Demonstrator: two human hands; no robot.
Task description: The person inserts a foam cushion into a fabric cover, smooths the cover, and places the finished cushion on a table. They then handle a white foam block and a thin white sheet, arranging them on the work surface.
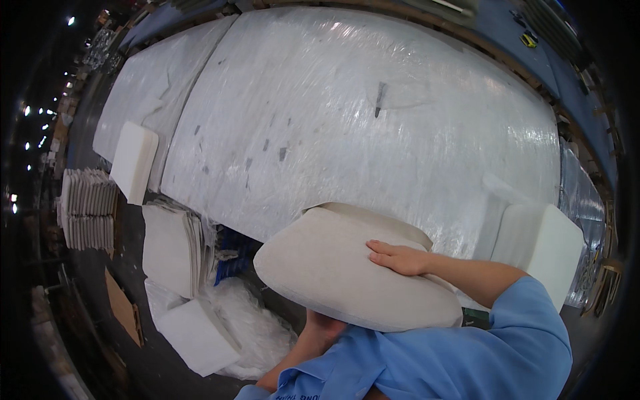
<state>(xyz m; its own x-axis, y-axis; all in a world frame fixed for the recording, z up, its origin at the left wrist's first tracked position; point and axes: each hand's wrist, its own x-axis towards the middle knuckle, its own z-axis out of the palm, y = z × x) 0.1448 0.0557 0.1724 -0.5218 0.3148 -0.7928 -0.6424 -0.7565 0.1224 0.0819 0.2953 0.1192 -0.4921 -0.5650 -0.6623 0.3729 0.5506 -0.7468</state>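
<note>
A cream, fabric-covered cushion (pixel 333 267) with rounded corners is tilted in front of my body, close to my blue shirt. My right hand (pixel 400 259) lies flat on its upper face, with the fingers stretched toward the left. Underneath the lower left edge, my left hand (pixel 325 322) supports the cushion, its fingers mostly hidden. Behind the cushion's top edge shows another beige edge (pixel 380 220); whether it is the same cushion's side or a second piece, I cannot tell.
A large surface wrapped in clear plastic film (pixel 347 113) stretches ahead. White foam blocks stand at the right (pixel 553 247) and left (pixel 133 160). Stacked cushion pads (pixel 87 207), beige covers (pixel 170 247), a white foam piece (pixel 200 337) and crumpled plastic (pixel 257 327) lie at the left.
</note>
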